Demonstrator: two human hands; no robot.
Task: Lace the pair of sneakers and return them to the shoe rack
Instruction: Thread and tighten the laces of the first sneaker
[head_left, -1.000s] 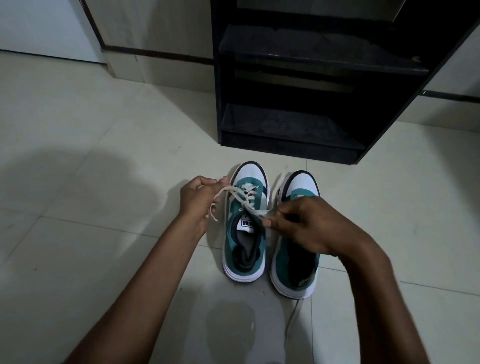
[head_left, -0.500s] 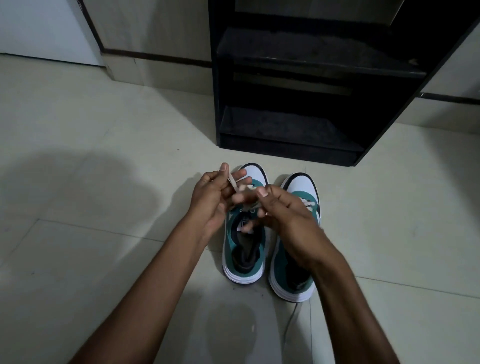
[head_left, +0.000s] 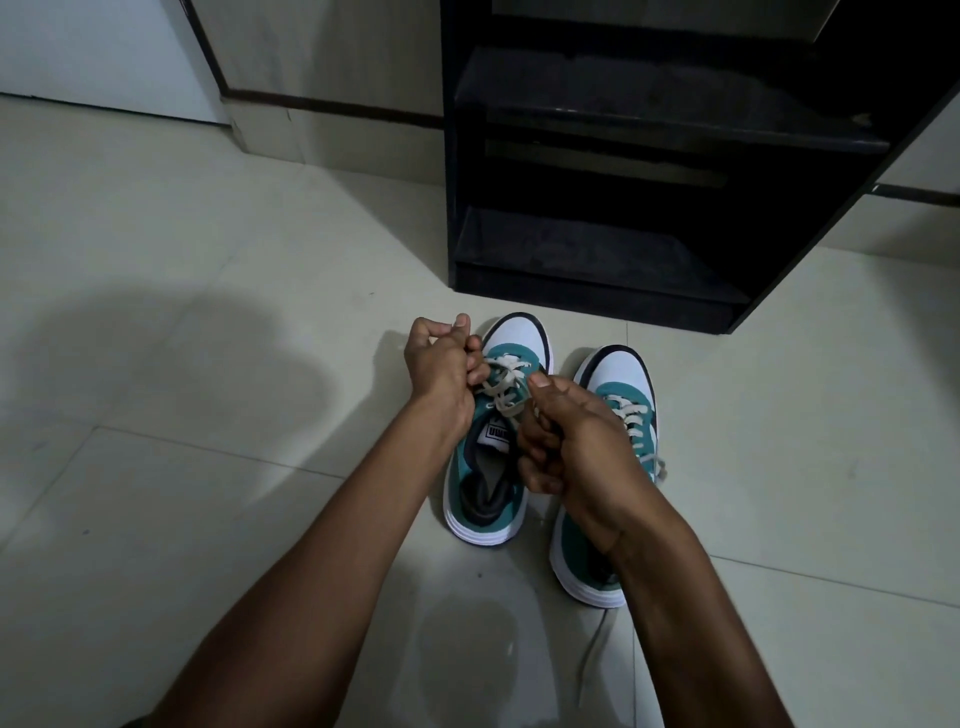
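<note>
1. We see two shoes side by side on the floor (head_left: 208, 467), toes toward a black rack (head_left: 597, 249).
2. The rack stands just past the shoes. Its shelves are dark.
3. The left shoe (head_left: 483, 499) is green with a white toe. It sits a bit farther up than the right shoe (head_left: 623, 379).
4. Our left hand (head_left: 441, 374) is curled shut at the left side of the left shoe, by its toe. Its grip is closed on the white lace (head_left: 501, 387).
5. Our right hand (head_left: 576, 447) is over the gap between the shoes. Its fingers are curled tight, with the thumb up by the lace. We think it pinches the other lace end, but the end is hidden in the fist.
6. The lace makes a loose cross between our two hands.
7. The right shoe has white laces in its holes. A lace end (head_left: 592, 654) trails on the floor behind its heel.
</note>
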